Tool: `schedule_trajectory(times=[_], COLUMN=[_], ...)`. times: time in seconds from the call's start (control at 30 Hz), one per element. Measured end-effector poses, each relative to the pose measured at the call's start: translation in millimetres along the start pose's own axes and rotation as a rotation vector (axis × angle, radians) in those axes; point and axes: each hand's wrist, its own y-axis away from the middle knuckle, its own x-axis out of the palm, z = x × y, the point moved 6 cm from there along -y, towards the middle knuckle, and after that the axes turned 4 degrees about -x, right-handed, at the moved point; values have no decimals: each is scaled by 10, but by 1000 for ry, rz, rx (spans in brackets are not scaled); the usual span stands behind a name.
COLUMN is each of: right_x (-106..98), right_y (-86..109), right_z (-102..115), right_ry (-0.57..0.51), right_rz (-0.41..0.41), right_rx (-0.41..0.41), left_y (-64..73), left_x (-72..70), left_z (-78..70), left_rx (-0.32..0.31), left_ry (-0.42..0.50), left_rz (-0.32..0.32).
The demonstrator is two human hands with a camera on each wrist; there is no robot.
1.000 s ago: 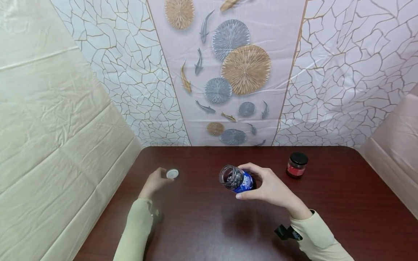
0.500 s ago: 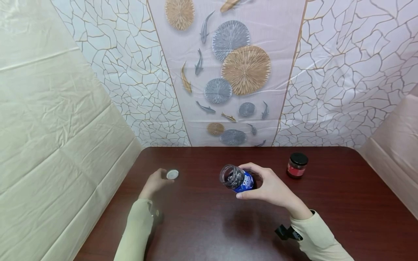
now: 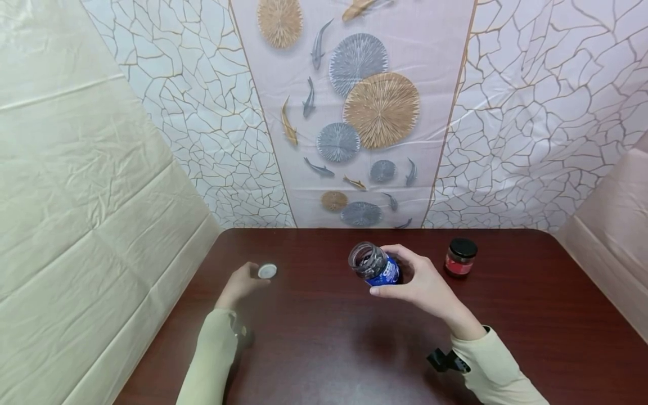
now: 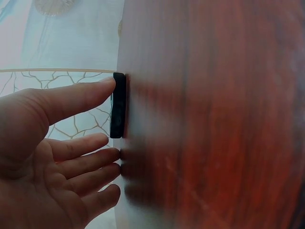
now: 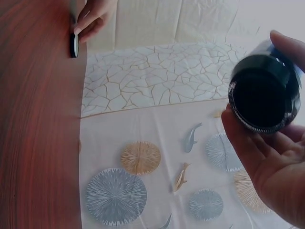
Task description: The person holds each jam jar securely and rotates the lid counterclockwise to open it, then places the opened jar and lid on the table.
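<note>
An uncapped clear jar (image 3: pixel 383 271) with a blue label is held above the table by my right hand (image 3: pixel 425 284). Its mouth tilts up and to the left in the head view; dark contents show through the glass, but their kind is unclear. From the right wrist, the mouth of the jar (image 5: pixel 263 100) looks black inside. On the table at the left lies a round lid (image 3: pixel 267 271), pale inside up, with a black rim (image 4: pixel 118 106). My left hand (image 3: pixel 242 282) holds the lid between thumb and index finger, the other fingers extended beside it.
A second jar (image 3: pixel 460 257), with a black lid and red label, stands upright at the back right. Patterned cloth (image 3: pixel 354 169) rises behind the table's far edge. Cream cloth (image 3: pixel 101 225) hangs along the left side. The tabletop (image 3: pixel 314 349) is dark red wood.
My right hand has raised the blue-labelled jar slightly and shifted it right and away from me. The left hand and the lid have stayed in place.
</note>
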Motion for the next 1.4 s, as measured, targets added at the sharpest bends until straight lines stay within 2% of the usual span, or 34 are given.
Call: schedule_trajectory(times=[0.1,0.27,0.43,0.57,0.9,1.0,1.17,1.4], right_x=[-64,-169,-264,-337,-545,-598,-685,-826], right_y=[-10,-29,-43,-42,0,7,13,50], right_z=[-43,-122,-185,-206,-284,-312,-366,-402], right_ry=[29,8,-12,8,89,79,25,24], right_rz=[-56,-121,-161,-186,-239,-270,-343,-436], right_rx=[24,56,87,112,233,239,201,166], left_y=[4,10,18,19,4,0,-4,-9], left_x=[0,1,-2,7,23,17,12,16], left_z=[8,0,-26,-14,-1,-18,-40,-38], left_rx=[-9,-13,-4,-15,-18,-8,-3,4], left_ry=[10,22,23,39,48,30,16,13], left_rz=[1,1,-2,8,13,8,6,2])
